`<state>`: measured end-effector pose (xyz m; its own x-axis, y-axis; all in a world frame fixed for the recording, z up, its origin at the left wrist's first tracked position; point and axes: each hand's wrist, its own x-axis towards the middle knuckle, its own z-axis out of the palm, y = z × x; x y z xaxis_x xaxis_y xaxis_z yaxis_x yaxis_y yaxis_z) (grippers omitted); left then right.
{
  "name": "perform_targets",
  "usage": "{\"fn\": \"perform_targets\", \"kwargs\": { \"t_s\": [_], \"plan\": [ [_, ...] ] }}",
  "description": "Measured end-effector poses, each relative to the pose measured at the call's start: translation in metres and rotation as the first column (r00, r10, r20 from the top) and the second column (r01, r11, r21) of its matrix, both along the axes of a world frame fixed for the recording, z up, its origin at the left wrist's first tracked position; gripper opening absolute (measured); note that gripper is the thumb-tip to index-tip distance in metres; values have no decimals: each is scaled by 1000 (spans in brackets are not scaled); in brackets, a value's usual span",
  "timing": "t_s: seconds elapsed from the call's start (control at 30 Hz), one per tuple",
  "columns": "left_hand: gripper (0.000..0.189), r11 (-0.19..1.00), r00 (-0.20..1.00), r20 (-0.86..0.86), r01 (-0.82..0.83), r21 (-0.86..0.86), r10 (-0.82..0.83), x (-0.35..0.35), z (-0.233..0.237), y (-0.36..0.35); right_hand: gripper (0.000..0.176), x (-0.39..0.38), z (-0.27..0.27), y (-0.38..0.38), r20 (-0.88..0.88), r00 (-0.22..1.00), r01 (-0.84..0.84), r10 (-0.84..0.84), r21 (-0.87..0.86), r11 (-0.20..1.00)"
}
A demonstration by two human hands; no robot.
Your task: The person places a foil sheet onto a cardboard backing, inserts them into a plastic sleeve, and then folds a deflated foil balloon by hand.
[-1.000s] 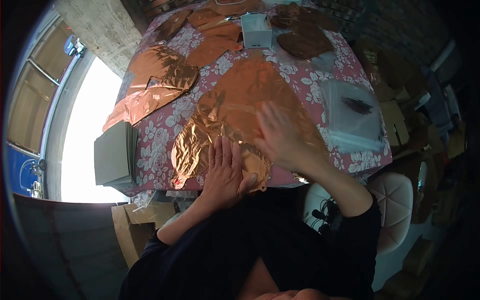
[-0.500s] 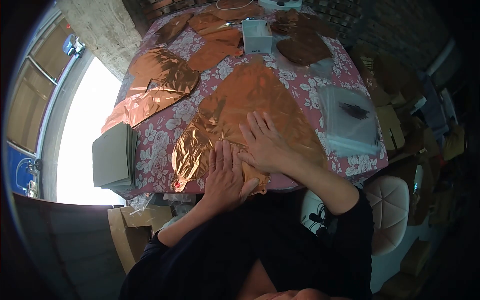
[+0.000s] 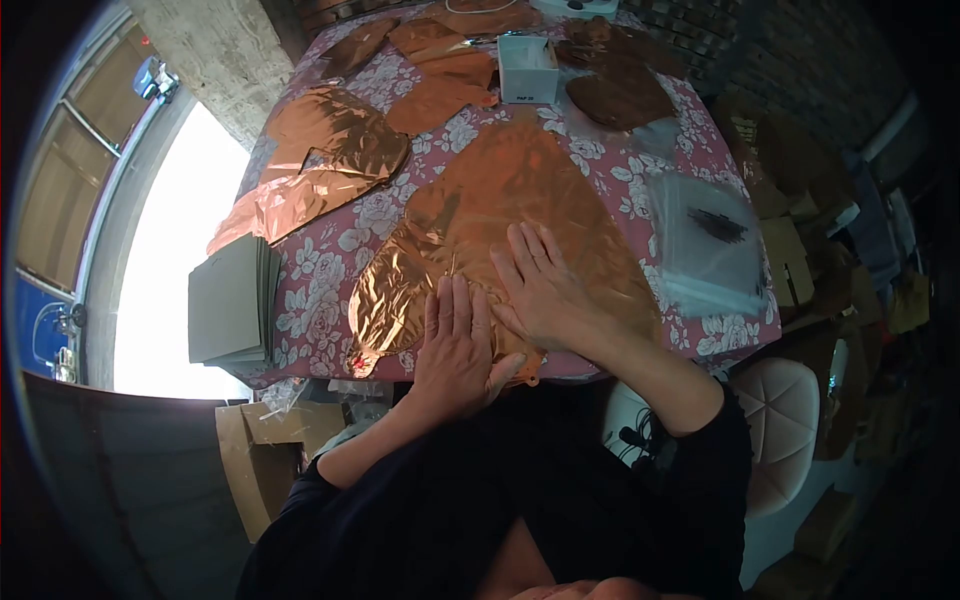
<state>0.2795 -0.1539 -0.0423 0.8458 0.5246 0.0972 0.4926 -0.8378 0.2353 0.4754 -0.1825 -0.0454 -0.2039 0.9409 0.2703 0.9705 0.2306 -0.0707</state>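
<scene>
A large copper-coloured foil balloon (image 3: 500, 190), flat and creased, lies at the near edge of the table. My left hand (image 3: 455, 350) rests on its lower part, palm down with the fingers stretched out. Higher and to the right, my right hand (image 3: 545, 295) presses flat on the same foil, its fingers a little apart. Wrinkles are strongest on the shiny left lobe, beside my left hand. Neither hand grips anything. Part of the foil's lower edge is hidden under my hands.
Another copper foil balloon (image 3: 330, 160) lies at the left, above a stack of grey cards (image 3: 232, 305). Clear plastic bags (image 3: 705, 245) lie at the right. Farther back stand a small white box (image 3: 528, 80) and more foil (image 3: 620, 100). A white chair (image 3: 780, 430) is at lower right.
The camera view has shifted slightly, moving the table a little to the right in the picture. Both hands stay flat on the foil in nearly the same place.
</scene>
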Motion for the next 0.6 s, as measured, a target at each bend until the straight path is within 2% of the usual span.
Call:
{"fn": "perform_targets", "kwargs": {
  "t_s": [0.13, 0.2, 0.23, 0.3, 0.37, 0.4, 0.47, 0.5, 0.57, 0.6],
  "plan": [
    [88, 1000, 1000, 29, 0, -17, 1, -3, 3, 4, 66, -1, -2, 0, 7, 1000, 4, -3, -2, 1000],
    [75, 993, 988, 156, 32, -110, -15, -7, 8, 13, 66, 0, -2, 1, 7, 1000, 0, 0, 2, 1000],
    [75, 994, 988, 152, 27, -106, -11, -10, 10, 22, 67, 0, -1, 1, 4, 1000, 5, -5, -15, 1000],
    [52, 988, 913, 384, -105, -112, 140, -18, 16, 49, 67, -1, -1, 0, -5, 1000, 6, -6, -34, 999],
    [30, 946, 891, 329, -322, -26, 312, -24, 40, 69, 69, -1, 2, -1, 20, 1000, 11, -10, -52, 999],
    [30, 945, 890, 329, -327, -23, 316, -29, 38, 86, 69, 0, 1, -1, 19, 1000, 6, -5, -50, 999],
    [33, 909, 933, 55, -358, 215, 355, -36, 27, 115, 71, -1, 0, -1, 3, 1000, 11, -10, -61, 998],
    [33, 908, 933, 53, -359, 218, 356, -35, 25, 119, 71, -1, -1, 0, 0, 1000, 9, -9, -58, 998],
    [29, 847, 871, 20, -482, 222, 490, -29, 24, 122, 71, -1, -2, -1, -8, 1000, 14, -15, -64, 998],
    [29, 849, 873, 17, -479, 223, 488, -28, 22, 126, 71, -1, -3, -1, -11, 1000, 17, -18, -65, 998]
  ]
}}
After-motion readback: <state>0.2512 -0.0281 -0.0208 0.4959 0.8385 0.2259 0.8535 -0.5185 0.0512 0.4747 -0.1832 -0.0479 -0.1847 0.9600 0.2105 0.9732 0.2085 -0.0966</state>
